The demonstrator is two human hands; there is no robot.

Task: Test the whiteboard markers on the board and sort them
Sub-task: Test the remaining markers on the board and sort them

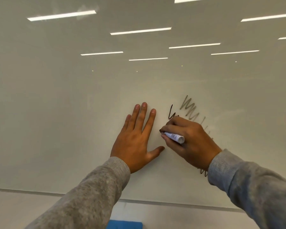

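While the right hand (186,139) pinches a whiteboard marker (173,136) between thumb and curled fingers, its dark tip touches the whiteboard (73,104), with the white barrel angled back toward the person, a grip that suits drawing a test stroke. Just above that hand, a dark zigzag line (170,112) shows where ink is going down well, and up and to the right lies a faint grey scribble (188,107), probably from a drier pen, though that is only a judgement. More dark marks (203,173) peek out below the right wrist. Beside the marker, the left hand (137,139) lies flat on the board, fingers straight and slightly spread, thumb out toward the pen; it seems placed there to steady the body while writing. Both arms wear grey knit sleeves (92,192). At the bottom edge, below the board's lower border, a blue object (125,224) pokes into view; what it is cannot be told. No other markers or sorting places are visible, so sorting appears not yet begun.
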